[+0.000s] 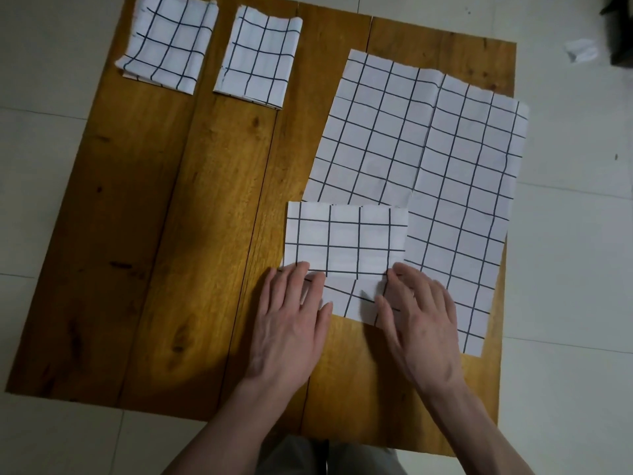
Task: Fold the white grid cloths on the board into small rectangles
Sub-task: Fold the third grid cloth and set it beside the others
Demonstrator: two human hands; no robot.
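Currently, your left hand (291, 323) and right hand (419, 320) lie flat, fingers straight and relaxed, pressing the near edge of a half-folded grid cloth (346, 241) at the near middle of the wooden worktop (205, 200). It overlaps the near-left corner of a large unfolded grid cloth (428, 159) on the right. Two folded rectangles, one (168, 39) beside the other (260, 56), sit at the far left. Pale floor tiles (565, 269) surround the worktop.

Far-left folded cloth (168, 42) (top edge cropped)
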